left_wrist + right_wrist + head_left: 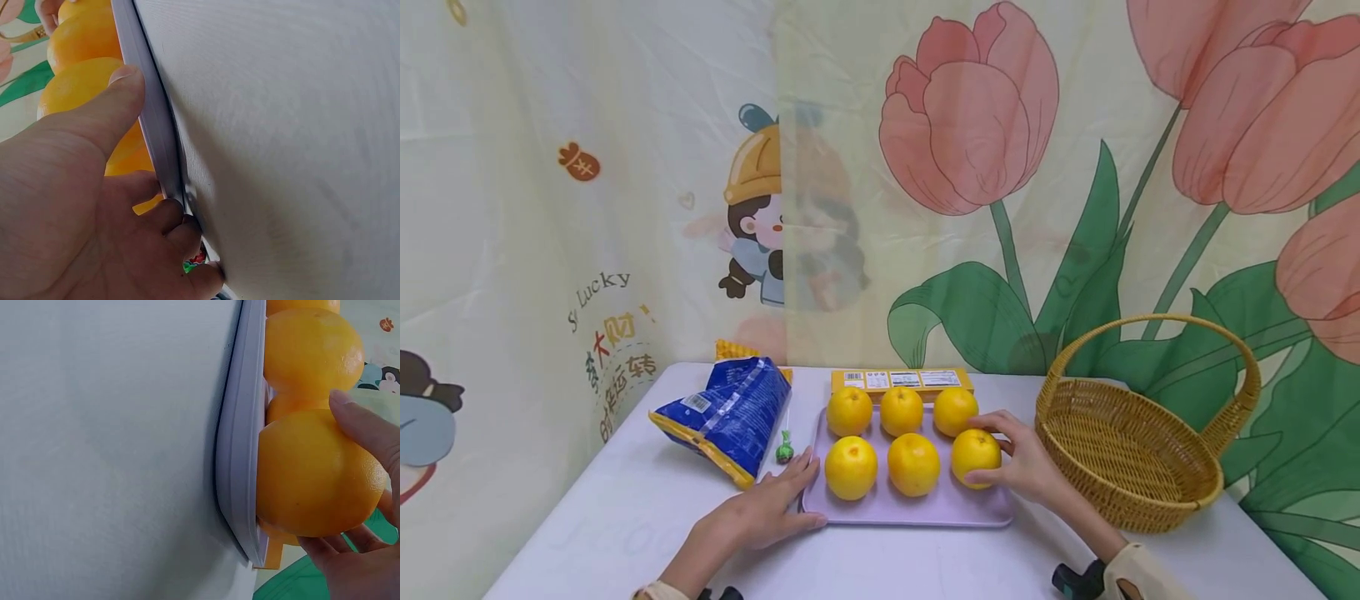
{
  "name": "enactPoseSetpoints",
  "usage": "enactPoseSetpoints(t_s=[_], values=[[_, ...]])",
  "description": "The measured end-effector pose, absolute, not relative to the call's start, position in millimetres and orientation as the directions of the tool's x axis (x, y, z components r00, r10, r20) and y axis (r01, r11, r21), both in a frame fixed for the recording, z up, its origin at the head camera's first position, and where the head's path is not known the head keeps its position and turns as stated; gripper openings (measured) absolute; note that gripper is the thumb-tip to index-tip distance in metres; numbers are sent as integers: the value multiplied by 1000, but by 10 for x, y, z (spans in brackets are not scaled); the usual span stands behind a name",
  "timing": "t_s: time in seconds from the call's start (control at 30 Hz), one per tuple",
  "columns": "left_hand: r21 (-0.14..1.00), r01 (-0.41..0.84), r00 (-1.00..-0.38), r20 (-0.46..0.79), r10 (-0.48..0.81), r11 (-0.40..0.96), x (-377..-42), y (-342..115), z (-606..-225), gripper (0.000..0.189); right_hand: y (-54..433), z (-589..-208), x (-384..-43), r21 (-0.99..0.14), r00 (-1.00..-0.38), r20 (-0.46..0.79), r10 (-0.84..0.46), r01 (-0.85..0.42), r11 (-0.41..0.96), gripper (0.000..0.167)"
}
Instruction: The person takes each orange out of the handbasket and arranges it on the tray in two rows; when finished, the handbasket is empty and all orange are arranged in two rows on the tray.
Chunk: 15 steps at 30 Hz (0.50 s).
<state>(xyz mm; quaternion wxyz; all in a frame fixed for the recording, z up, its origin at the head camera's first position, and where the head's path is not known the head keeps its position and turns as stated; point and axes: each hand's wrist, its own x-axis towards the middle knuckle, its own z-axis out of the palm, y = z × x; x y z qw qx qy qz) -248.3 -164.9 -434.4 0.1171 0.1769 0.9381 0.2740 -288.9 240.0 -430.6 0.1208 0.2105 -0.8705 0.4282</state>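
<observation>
Several oranges stand in two rows on a light purple tray point(917, 515). My right hand point(1026, 458) grips the front right orange point(975, 459) with thumb and fingers around its side; in the right wrist view this orange point(319, 475) fills the grasp and sits at the tray's rim. At the tray's left end my left hand point(767, 508) rests against the edge. The left wrist view shows its thumb lying on the tray rim point(150, 94) and its other fingers bent at the tray's side. Beside the thumb is the front left orange point(851, 468).
A wicker basket point(1127, 450) with a tall handle stands to the right. On the left lies a blue snack bag point(730, 417), with a green-wrapped lollipop point(785, 448) near it. Behind the tray is a yellow box point(902, 381). A printed curtain hangs behind the table.
</observation>
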Motion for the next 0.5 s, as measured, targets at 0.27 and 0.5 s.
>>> enactPoseSetpoints(t_s=[0.27,0.5], values=[[527,256,-910,-152,387,810,-2501,-1638,-4337,84,2381,-4329,-2909,-671,-883,375,-281,-468,575,70],[522,257,-898,-181,400,814,-2457,-1648,-4274,80,2391,-4345,-2938,-666,-872,394,-289,-488,565,69]])
